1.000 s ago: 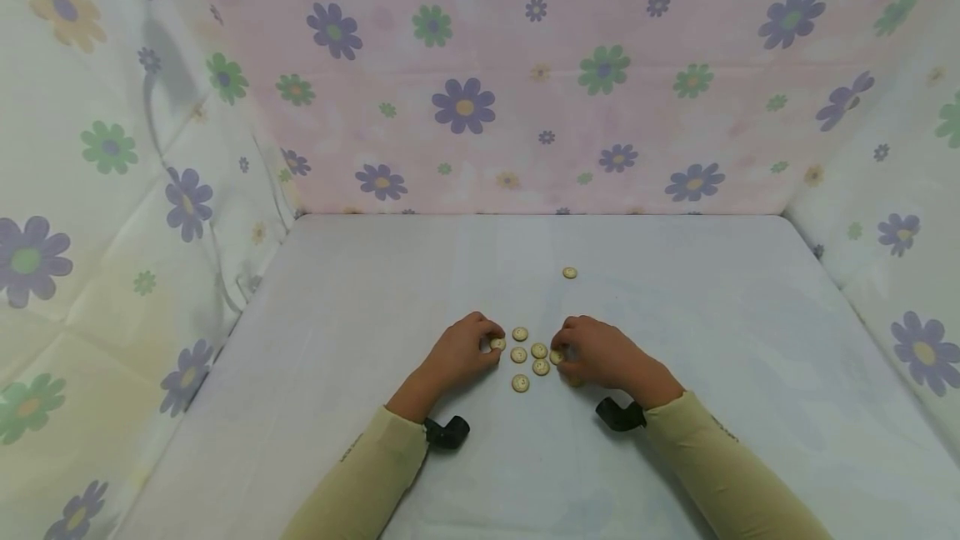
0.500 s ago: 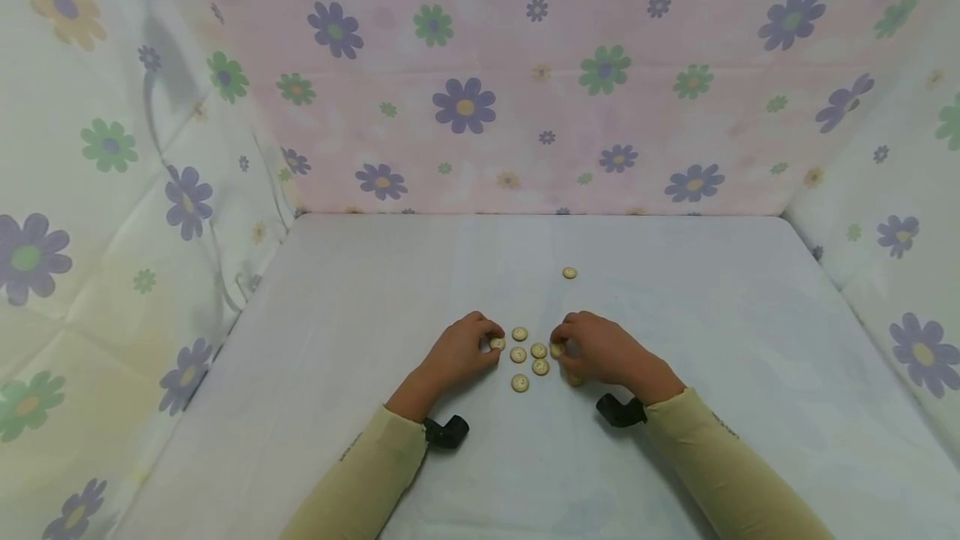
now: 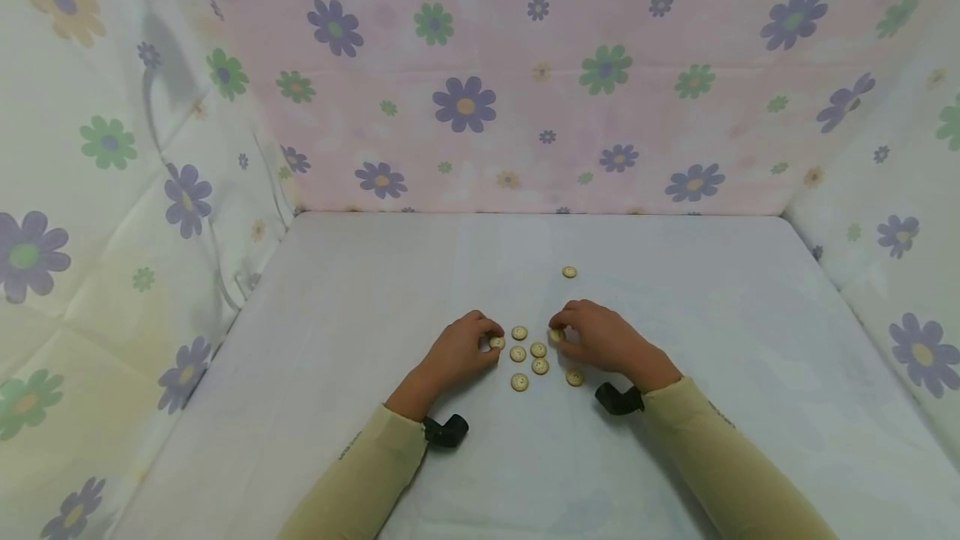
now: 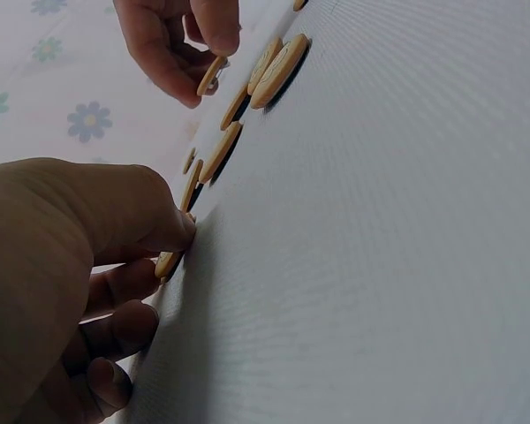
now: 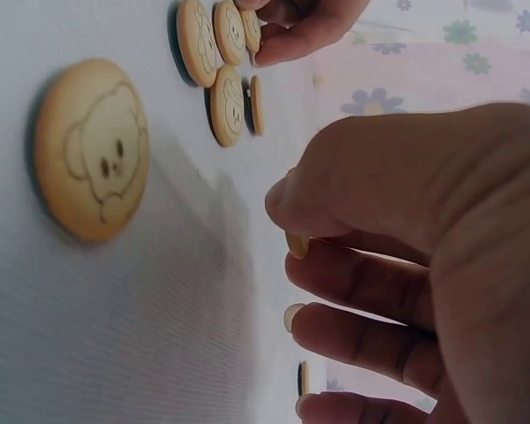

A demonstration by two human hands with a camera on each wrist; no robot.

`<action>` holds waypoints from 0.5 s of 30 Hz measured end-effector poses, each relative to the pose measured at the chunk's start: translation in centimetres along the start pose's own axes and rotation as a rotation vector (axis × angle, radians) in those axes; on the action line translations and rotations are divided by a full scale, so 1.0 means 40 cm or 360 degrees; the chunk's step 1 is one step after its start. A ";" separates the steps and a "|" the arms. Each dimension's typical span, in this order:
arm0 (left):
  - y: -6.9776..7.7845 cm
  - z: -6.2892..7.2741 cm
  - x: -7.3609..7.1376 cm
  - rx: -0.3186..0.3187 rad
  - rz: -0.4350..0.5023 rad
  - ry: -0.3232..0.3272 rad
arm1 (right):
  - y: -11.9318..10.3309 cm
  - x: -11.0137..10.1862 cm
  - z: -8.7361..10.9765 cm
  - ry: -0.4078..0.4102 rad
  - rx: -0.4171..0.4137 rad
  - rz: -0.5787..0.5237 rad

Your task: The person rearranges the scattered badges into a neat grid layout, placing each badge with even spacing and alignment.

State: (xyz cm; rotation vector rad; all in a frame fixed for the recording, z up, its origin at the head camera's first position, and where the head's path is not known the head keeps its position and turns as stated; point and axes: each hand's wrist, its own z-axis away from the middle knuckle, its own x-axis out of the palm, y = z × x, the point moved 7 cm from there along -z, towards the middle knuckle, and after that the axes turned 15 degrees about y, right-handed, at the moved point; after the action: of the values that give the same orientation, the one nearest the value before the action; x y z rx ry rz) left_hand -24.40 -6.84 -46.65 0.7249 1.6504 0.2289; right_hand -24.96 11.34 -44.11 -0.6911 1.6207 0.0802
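Note:
Small round tan discs, printed with a bear face, lie on the white table; they look like biscuits or wooden tokens. My left hand point(image 3: 459, 352) pinches one disc point(image 3: 497, 342) between thumb and fingers at the left of the group; in the left wrist view that disc point(image 4: 165, 263) is down at the tabletop. At the group's right, my right hand point(image 3: 606, 344) holds another disc point(image 3: 557, 335) by its edges. Seen from the left wrist, this second disc point(image 4: 210, 76) is tilted and above the surface. Thumb and finger partly cover it in the right wrist view.
Between the hands lie several more discs, among them a front one point(image 3: 520, 382). One disc point(image 3: 574, 377) sits near the right wrist, another point(image 3: 570, 272) farther back. Flowered cloth point(image 3: 465, 148) stands behind and beside the white table point(image 3: 360, 273).
My right hand has moved away from me, towards the back, with its disc, uncovering the disc near its wrist. My left hand has stayed in place.

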 end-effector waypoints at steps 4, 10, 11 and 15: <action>-0.003 0.000 0.002 0.0003 -0.0001 0.0001 | 0.002 -0.003 -0.008 0.0025 -0.0003 -0.0002; -0.008 0.000 0.007 0.0014 -0.0003 -0.0002 | 0.009 -0.007 -0.018 0.0090 -0.0026 0.0011; -0.007 0.000 0.007 0.0012 -0.0003 -0.0001 | 0.010 -0.007 -0.019 0.0096 -0.0027 0.0007; -0.008 0.000 0.006 -0.0008 0.0005 0.0001 | 0.013 -0.008 -0.025 0.0107 -0.0023 -0.0007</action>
State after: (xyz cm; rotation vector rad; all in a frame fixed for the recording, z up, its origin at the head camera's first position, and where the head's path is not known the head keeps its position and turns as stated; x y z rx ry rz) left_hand -24.52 -6.95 -47.01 0.7240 1.6489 0.2355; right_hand -26.08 11.46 -43.79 -0.7152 1.6844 0.0662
